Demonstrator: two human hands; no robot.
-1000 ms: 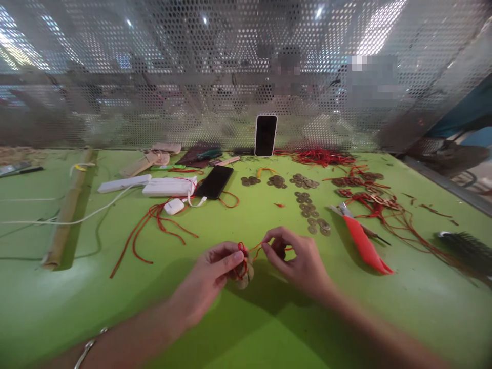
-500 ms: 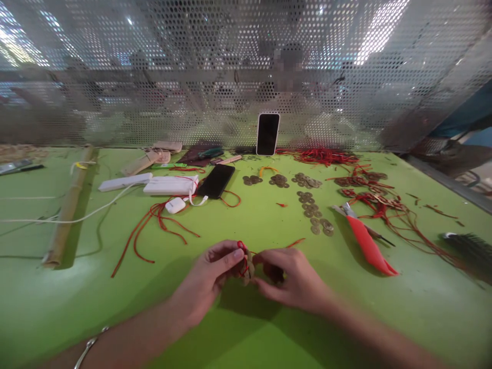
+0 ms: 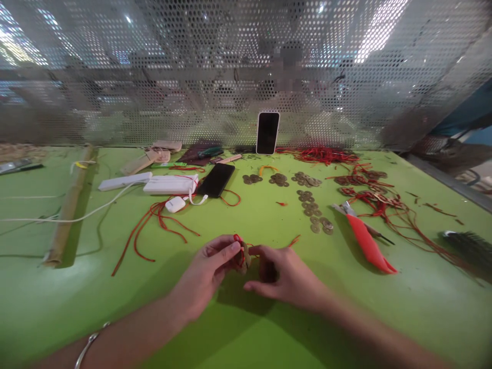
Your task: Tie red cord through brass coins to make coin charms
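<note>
Between the thumb and fingers of my left hand (image 3: 209, 269) is a knotted red cord with old-style brass coins (image 3: 244, 260) strung on it. A small red loop sticks up above the thumb. My right hand (image 3: 282, 271) is just to the right, its index fingertip at the edge of the coins. Its thumb is spread away below, and the other fingers curl inward, partly hidden. Behind this hand a loose red cord end (image 3: 294, 240) pokes out over the table.
Several piles of loose coins (image 3: 310, 209) lie ahead. To the right are red-handled scissors or a similar tool (image 3: 367, 243), tangled red cords (image 3: 378, 197) and a black brush (image 3: 467, 248). A phone (image 3: 268, 133) stands upright; leftward are a black phone (image 3: 216, 180), power bank (image 3: 169, 185) and bamboo stick (image 3: 71, 205).
The coins and my left hand have shifted slightly left and up. My right thumb has moved away from the coins, widening its gap from the index finger.
</note>
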